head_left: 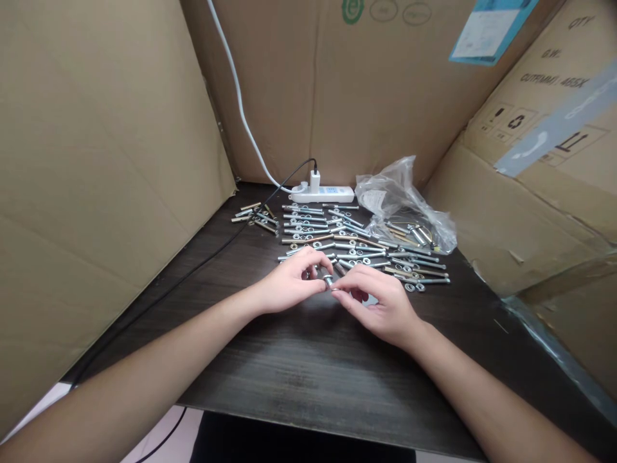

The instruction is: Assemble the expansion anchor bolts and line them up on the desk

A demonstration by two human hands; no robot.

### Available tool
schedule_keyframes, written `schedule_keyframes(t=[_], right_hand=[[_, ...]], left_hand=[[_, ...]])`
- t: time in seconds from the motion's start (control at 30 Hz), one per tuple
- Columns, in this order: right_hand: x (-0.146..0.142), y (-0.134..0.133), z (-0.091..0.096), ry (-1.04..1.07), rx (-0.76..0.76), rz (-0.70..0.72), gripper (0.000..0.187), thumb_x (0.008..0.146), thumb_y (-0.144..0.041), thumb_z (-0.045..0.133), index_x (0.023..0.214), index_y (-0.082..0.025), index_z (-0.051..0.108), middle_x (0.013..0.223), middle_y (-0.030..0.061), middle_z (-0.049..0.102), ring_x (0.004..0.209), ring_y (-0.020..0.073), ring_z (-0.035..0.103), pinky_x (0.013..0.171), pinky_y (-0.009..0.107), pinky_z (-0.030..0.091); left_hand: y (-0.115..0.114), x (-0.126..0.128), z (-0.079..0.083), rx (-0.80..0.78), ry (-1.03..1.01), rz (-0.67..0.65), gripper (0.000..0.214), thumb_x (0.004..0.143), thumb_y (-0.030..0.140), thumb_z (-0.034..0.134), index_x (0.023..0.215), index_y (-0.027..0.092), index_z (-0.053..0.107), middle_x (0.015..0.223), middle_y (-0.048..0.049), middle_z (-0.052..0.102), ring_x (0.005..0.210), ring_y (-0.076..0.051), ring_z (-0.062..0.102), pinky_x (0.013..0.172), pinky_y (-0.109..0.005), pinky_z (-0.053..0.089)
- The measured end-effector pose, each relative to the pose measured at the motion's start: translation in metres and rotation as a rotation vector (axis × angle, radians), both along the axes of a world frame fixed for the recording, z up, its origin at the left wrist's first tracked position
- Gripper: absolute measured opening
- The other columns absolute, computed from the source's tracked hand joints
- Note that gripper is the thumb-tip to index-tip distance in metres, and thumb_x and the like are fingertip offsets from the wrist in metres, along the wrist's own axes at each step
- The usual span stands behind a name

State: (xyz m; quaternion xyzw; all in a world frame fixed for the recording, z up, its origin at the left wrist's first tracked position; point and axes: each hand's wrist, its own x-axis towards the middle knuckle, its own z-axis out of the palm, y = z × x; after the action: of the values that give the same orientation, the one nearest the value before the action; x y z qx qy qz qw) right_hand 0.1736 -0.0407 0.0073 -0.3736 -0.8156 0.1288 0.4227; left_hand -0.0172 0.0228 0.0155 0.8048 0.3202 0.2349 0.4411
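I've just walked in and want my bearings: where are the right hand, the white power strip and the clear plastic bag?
Right hand [385, 303]: head view, back of the hand.
White power strip [325, 196]: head view, middle of its body.
Clear plastic bag [405, 198]: head view, its crumpled middle.

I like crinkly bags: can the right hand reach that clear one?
Probably yes: just flat-lying bolts and nuts sit between the right hand and the bag, though that hand is busy with a small metal part.

2 bare forearms [159, 366] angle inward; left hand [292, 280] and right hand [383, 301] nearly meet, fingers [354, 281] curled in pinches.
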Motion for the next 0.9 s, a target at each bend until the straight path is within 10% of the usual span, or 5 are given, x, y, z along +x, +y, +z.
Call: schedule_keyframes(t=[0.9], right_hand=[[-0.0033, -0.0003, -0.0031, 0.119, -0.027, -0.064, 0.010, 0.085, -0.019, 0.059, 0.091, -0.021, 0.067, 0.068, -0.0002, 0.058, 0.054, 0.0105, 0.048, 0.052, 0.025, 0.044]], left_hand=[[-0.0061, 0.0012, 0.0000, -0.047, 0.039, -0.097, 0.011, 0.086, 0.027, 0.053, 0.094, 0.021, 0.057, 0.091, 0.0006, 0.051, 0.083, -0.014, 0.050, 0.080, -0.029, 0.043]])
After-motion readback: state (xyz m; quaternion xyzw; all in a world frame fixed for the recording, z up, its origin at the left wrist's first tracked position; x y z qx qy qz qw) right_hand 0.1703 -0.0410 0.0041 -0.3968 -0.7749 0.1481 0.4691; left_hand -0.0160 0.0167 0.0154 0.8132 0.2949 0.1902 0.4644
